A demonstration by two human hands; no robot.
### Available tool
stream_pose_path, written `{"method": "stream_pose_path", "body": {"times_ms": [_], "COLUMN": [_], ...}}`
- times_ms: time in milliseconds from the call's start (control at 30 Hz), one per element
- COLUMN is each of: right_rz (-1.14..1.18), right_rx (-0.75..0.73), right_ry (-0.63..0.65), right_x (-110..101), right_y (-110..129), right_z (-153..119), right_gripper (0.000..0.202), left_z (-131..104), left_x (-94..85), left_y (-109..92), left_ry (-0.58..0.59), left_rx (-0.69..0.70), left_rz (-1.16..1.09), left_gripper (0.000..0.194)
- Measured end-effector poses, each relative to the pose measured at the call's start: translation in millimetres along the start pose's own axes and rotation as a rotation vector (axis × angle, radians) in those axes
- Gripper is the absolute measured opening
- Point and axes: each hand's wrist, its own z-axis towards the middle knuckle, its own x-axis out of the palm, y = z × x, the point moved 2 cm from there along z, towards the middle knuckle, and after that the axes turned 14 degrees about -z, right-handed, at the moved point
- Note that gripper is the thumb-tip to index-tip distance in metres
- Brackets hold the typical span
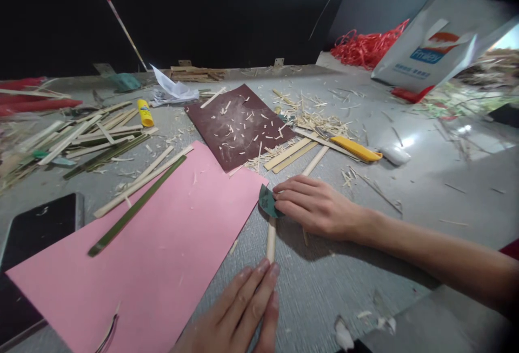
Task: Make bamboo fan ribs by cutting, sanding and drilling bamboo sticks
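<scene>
A pale bamboo strip (271, 239) lies on the grey tabletop, pointing away from me. Its near end is under the fingertips of my left hand (243, 307), which are close together and pinning it down. Across the strip's middle, my right hand (316, 204) presses a curved green piece of sandpaper (266, 201), fingers bent over it and hiding part of both. Beyond that hand the strip shows again. Left of it lies a sheet of pink paper (194, 196), with a green bamboo strip (138, 207) and pale strips on its upper edge.
A dark brown sheet (239, 126) carries shavings. Right of it are a yellow cutter (357, 148) and a white lump (395, 155). Leftward are a glue stick (145, 113), piled bamboo strips (101, 131) and a phone (40, 234). A white bag (430, 45) stands back right.
</scene>
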Motion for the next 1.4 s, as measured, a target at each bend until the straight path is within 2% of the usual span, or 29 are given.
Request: {"method": "stream_pose_path", "body": {"times_ms": [267, 433, 600, 767, 933, 1033, 1100, 1167, 1233, 1400], "right_rz": [-0.076, 0.026, 0.102, 0.143, 0.073, 0.014, -0.001, 0.016, 0.018, -0.027], "right_rx": [-0.090, -0.113, -0.120, -0.098, 0.047, 0.201, 0.356, 0.515, 0.573, 0.326], "right_ry": [0.070, 0.085, 0.106, 0.041, 0.001, 0.003, -0.056, -0.124, -0.128, 0.052], "right_x": [-9.3, -17.3, -19.9, -21.8, -11.7, 0.7, 5.3, 4.9, 0.7, -8.0], "right_y": [13.8, 31.2, 35.5, 38.7, 13.9, -8.0, -16.5, -17.7, -13.2, -2.9], "right_z": [2.7, 6.1, 5.3, 4.4, -0.3, -9.2, -15.8, -20.9, -22.7, -16.8], "right_gripper": [0.030, 0.037, 0.030, 0.034, 0.030, 0.025, 0.024, 0.036, 0.046, 0.037], "left_z": [-0.8, -2.1, -4.5, -5.3, -0.4, 1.2, 1.6, 2.1, 3.1, 4.5], "left_x": [1.2, 0.2, 1.8, 2.9, -0.5, -2.9, -3.9, -4.3, -4.1, -2.0], "left_y": [-1.5, -2.4, -2.9, -3.0, -0.3, -0.1, -0.5, -0.6, 0.1, 1.8], "left_ry": [0.014, 0.044, 0.043, 0.050, 0.037, 0.012, 0.006, 0.008, 0.004, -0.002], "left_rx": [0.013, 0.014, 0.011, 0.009, 0.028, 0.018, 0.011, 0.016, 0.020, 0.018], "left_rz": [0.018, 0.016, 0.006, -0.023, -0.014, -0.012, -0.012, -0.013, -0.012, -0.010], "left_gripper": [0.025, 0.029, 0.033, 0.033, 0.028, 0.025, 0.025, 0.026, 0.027, 0.026]}}
